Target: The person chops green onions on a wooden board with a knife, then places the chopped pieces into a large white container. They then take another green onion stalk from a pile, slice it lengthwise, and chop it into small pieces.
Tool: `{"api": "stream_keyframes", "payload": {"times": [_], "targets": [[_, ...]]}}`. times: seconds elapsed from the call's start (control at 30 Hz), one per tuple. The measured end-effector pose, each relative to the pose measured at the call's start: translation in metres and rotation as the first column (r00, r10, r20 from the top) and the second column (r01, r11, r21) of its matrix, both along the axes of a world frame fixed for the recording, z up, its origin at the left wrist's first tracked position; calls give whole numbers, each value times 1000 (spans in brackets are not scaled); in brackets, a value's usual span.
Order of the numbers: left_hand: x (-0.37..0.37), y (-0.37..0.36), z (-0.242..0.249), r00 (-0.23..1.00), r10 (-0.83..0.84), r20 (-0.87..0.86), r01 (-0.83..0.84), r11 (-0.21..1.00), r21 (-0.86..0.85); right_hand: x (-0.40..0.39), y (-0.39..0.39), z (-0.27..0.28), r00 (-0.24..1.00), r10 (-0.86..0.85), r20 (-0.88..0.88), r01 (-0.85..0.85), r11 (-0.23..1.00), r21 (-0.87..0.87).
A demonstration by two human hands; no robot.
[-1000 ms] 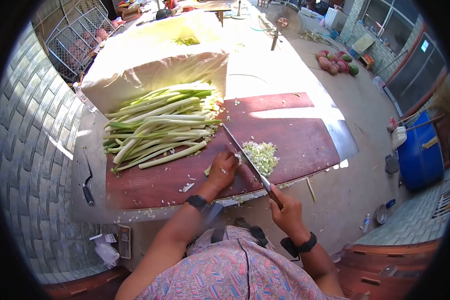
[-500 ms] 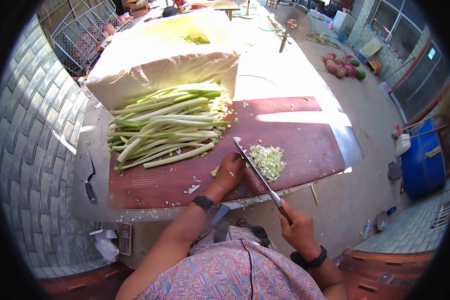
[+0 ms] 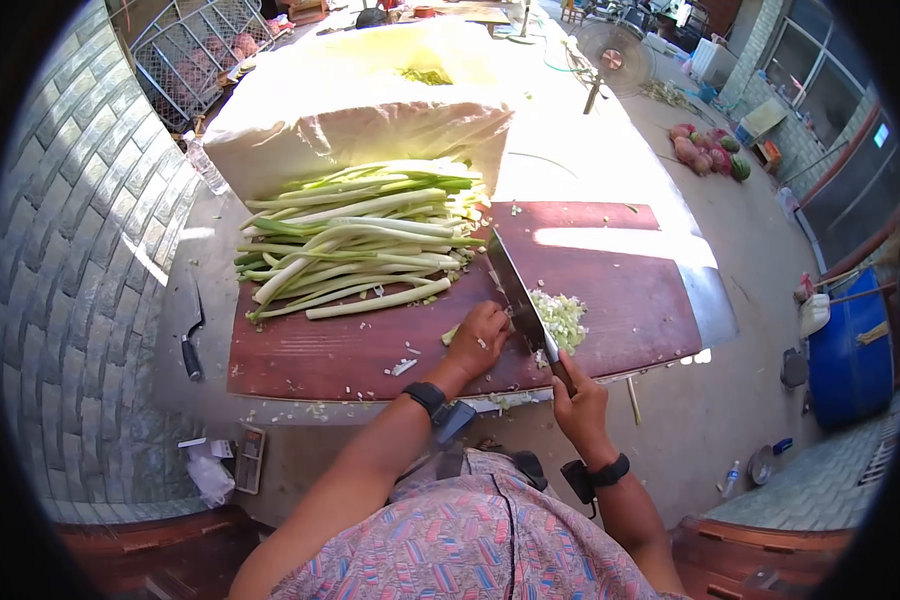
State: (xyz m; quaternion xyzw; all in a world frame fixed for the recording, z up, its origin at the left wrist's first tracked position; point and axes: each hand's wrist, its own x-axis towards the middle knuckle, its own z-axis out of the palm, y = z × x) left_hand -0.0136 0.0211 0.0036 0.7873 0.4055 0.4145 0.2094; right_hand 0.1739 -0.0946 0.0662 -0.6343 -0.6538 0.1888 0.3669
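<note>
My right hand grips the handle of a cleaver, whose broad dark blade points away from me across the cutting board. Left of the blade, my left hand is closed with bent fingers over a green onion. Only a short end of that stalk shows; the rest is under the hand. Chopped green onion lies heaped just right of the blade. A large pile of whole green onions covers the board's far left part.
Behind the pile stands a cloth-lined box with greens inside. A second knife lies on the metal table left of the board, near a plastic bottle. A fan, a blue barrel and bagged produce are farther right.
My right hand has moved up and slightly left, and the cleaver has tilted so its broad side shows. My left hand stays closed beside the blade. The whole view has shifted slightly.
</note>
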Motion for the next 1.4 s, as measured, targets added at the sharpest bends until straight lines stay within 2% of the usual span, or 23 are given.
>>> {"api": "stream_keyframes", "payload": {"times": [0.13,0.3,0.43,0.63,0.7,0.83,0.9,0.97,1.1,1.17,1.23,1.3,1.33,1.4], "targets": [[0,2,-2,1000,13,2,-14,1000,21,2,-21,16,999,-27,24,27,1000,6],[1,4,-10,999,22,50,-25,997,75,11,-58,39,986,38,162,-42,999,25],[1,5,-12,999,24,48,-28,997,72,17,-72,51,983,45,176,-48,999,15],[2,7,-12,999,37,35,-40,995,87,10,-62,50,982,58,179,-44,996,-81],[2,7,-12,999,37,39,-41,994,105,1,-44,38,969,64,237,-34,991,-130],[0,6,-6,999,37,-27,-35,997,74,-8,-4,13,972,50,228,-27,994,-106],[-2,4,-3,998,30,-50,-26,997,78,-9,6,5,996,20,90,-21,1000,2],[-3,1,3,992,42,-122,-25,991,134,-6,6,3,996,-5,86,5,1000,6],[-8,-6,7,989,57,-139,-34,985,169,4,0,-1,995,-52,85,51,999,14],[-7,0,-1,999,15,-46,-10,994,106,5,-11,6,997,-46,57,45,999,25],[-5,2,-1,998,30,-55,-24,993,117,5,-26,21,999,-34,30,32,999,35],[-2,3,-3,997,43,-66,-34,992,124,6,-44,37,989,7,148,-4,1000,-26],[1,4,-4,998,42,-39,-37,991,125,8,-50,37,989,2,147,2,1000,-27],[5,6,-6,999,38,-10,-36,991,126,13,-59,37,977,23,210,-31,999,34]]}}
